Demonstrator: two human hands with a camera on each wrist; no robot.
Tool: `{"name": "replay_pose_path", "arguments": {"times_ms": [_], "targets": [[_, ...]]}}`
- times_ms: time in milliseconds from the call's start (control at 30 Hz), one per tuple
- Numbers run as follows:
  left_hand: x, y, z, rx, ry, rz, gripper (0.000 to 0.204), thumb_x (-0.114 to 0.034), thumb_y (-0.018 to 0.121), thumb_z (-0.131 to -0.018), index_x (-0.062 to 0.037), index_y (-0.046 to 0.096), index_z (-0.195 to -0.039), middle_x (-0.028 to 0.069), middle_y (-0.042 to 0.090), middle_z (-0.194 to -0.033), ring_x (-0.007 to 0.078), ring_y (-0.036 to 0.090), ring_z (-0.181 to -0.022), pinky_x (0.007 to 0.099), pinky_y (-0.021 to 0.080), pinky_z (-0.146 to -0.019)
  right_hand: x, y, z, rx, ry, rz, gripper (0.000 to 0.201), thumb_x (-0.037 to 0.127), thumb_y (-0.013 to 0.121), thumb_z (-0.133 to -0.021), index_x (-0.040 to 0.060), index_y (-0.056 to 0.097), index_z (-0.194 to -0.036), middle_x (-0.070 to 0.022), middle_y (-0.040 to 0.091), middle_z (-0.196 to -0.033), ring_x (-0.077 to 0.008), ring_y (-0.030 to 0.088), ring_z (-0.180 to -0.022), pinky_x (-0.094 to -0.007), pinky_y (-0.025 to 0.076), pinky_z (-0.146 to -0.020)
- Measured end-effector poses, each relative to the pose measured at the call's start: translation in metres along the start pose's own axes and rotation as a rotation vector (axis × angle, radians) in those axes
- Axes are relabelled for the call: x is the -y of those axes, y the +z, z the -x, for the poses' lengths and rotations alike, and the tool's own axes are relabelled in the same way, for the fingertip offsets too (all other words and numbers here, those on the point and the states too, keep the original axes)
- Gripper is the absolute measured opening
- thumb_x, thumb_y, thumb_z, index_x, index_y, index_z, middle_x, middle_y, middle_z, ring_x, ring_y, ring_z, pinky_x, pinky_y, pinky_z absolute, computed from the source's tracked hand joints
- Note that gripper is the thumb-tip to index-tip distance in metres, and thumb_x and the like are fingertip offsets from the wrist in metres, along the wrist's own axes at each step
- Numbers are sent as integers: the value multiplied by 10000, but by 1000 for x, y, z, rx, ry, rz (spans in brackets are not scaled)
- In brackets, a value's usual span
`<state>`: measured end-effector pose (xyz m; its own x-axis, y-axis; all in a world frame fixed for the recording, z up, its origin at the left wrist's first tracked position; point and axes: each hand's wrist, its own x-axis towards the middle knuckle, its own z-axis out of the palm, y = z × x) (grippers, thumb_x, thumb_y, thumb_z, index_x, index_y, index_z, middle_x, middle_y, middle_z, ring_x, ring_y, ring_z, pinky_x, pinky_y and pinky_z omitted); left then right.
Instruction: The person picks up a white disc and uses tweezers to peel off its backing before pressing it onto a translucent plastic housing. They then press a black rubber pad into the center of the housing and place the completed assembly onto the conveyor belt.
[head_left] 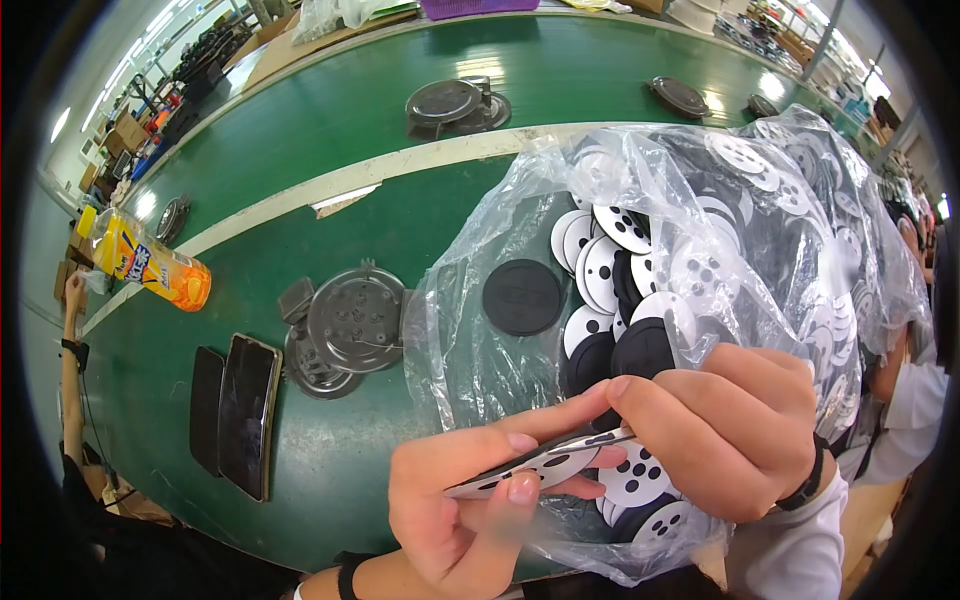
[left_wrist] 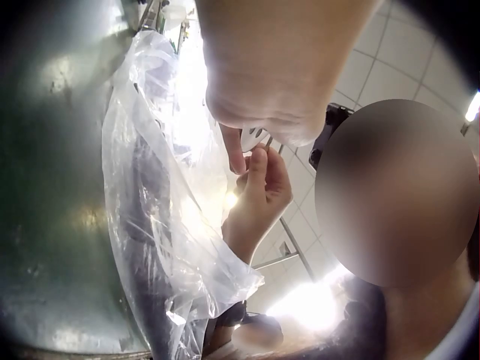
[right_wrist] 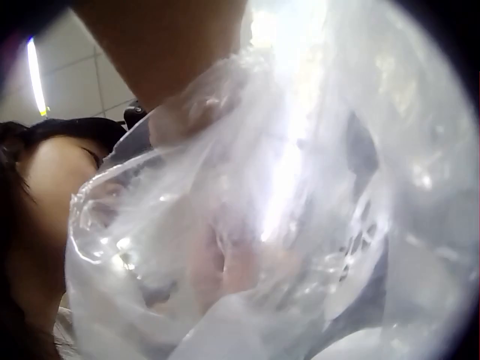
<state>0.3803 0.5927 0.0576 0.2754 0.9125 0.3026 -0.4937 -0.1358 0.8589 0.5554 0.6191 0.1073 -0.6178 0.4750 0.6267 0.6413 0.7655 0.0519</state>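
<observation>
Held nearly edge-on in the head view is a thin round pad [head_left: 556, 464], with a white face and dark spots. My left hand [head_left: 425, 500] grips it between thumb and fingers. At its right edge, the thumb and index finger of my right hand [head_left: 725, 430] pinch the rim. Both hands are over the near side of a clear plastic bag [head_left: 470, 260] filled with similar white spotted discs [head_left: 635, 478] and black ones. Pinching fingers and part of the pad [left_wrist: 251, 139] also show in the left wrist view. Bag plastic [right_wrist: 225, 225] blurs most of the right wrist view.
On the green table, a loose black disc [head_left: 522, 297] lies near the bag's opening. Left of it are grey round plastic parts [head_left: 358, 318], two phones [head_left: 249, 415] and an orange drink bottle [head_left: 150, 262]. More round parts [head_left: 445, 103] sit beyond the pale strip.
</observation>
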Motion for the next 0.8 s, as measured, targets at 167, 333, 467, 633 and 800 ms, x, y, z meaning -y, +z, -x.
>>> {"name": "replay_pose_path", "arguments": {"times_ms": [167, 333, 467, 633, 800], "targets": [[5, -8, 24, -202, 17, -396, 300, -72, 468, -867, -21, 265, -1082, 367, 527, -1018, 294, 613, -847, 372, 497, -768, -2, -1, 6, 14, -10, -5, 369, 129, 599, -456, -30, 636, -787, -40, 546, -609, -106, 425, -415, -218, 297, -342], [1, 5, 10, -261, -40, -273, 283, -72, 453, -869, -23, 263, -1074, 345, 560, -959, 307, 627, -817, 360, 503, -763, -1, 3, 10, -7, -67, 17, 398, 131, 569, -427, -30, 633, -786, -39, 539, -612, -110, 424, -418, -209, 280, -349], [-1, 6, 4, -149, -10, -193, 274, -66, 433, -872, -30, 248, -1072, 347, 556, -954, 352, 634, -752, 378, 540, -688, 0, -3, 6, -32, -7, -9, 349, 128, 613, -471, -13, 632, -790, -30, 543, -614, -104, 425, -416, -207, 276, -351], [-3, 10, 3, -142, -24, -66, 293, -66, 435, -872, -43, 232, -1081, 354, 540, -970, 389, 627, -705, 440, 565, -588, -1, 1, 9, -25, 35, -14, 308, 92, 637, -505, -7, 634, -796, -32, 553, -613, -109, 424, -410, -221, 294, -341], [3, 6, 14, -242, -38, -165, 302, -67, 441, -872, -42, 226, -1083, 356, 535, -975, 398, 623, -701, 448, 566, -574, -2, 3, 10, -10, 37, -36, 323, 80, 622, -485, -7, 635, -796, -34, 555, -614, -115, 415, -405, -226, 298, -336]]}}
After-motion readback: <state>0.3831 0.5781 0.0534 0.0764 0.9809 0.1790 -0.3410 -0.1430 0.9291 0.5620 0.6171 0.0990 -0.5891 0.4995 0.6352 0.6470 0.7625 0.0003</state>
